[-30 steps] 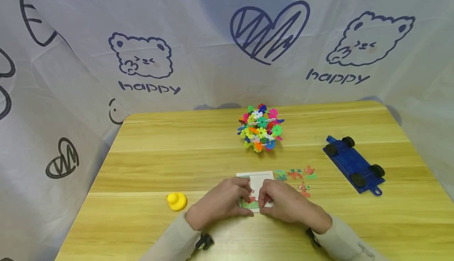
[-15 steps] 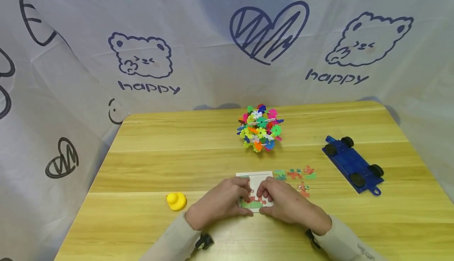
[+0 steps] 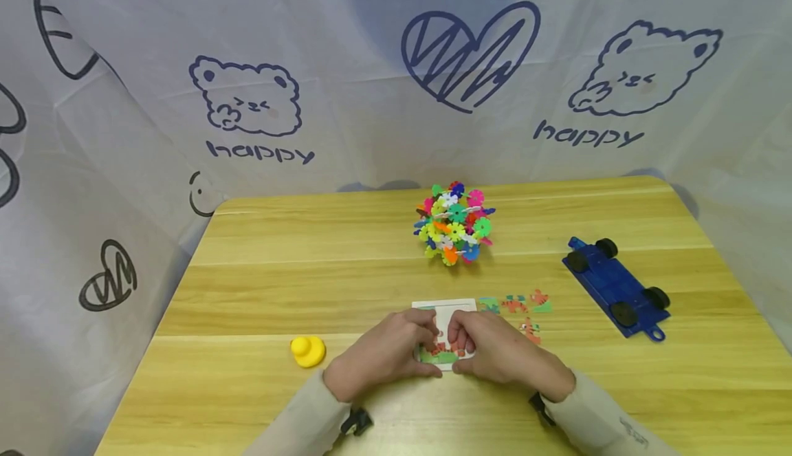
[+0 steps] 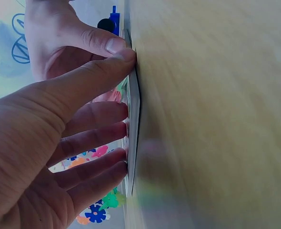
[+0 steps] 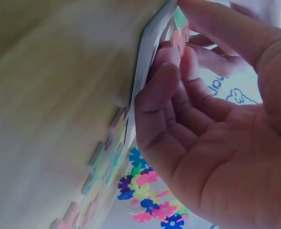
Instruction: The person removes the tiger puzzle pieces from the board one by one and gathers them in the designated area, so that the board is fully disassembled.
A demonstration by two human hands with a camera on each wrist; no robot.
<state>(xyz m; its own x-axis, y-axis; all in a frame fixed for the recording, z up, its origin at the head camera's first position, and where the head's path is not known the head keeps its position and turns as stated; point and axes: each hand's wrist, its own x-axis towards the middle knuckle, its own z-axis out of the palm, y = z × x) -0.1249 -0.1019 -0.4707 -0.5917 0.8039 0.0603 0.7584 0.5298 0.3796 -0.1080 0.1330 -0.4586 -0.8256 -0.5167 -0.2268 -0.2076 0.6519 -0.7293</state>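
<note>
– Where is the puzzle board (image 3: 443, 304) placed?
– It is laid flat on the table (image 3: 247, 298), between the two hands.
– How is it held?
– By the left hand (image 3: 390, 347) it is touched with extended fingers, the thumb set at the near edge, presumably so that slipping is prevented. The fingers of the right hand (image 3: 498, 351) are curled over the board; whether a piece is pinched there cannot be told.
– Why are the loose pieces (image 3: 514, 304) laid to the right?
– Probably so that they can be reached without the board being crossed.
– Which way is it turned?
– Its long axis is judged to be pointed away from the person. The fitted pieces (image 3: 438, 357) are lined along the near edge, green side nearest, so the picture's bottom is likely turned there.
</note>
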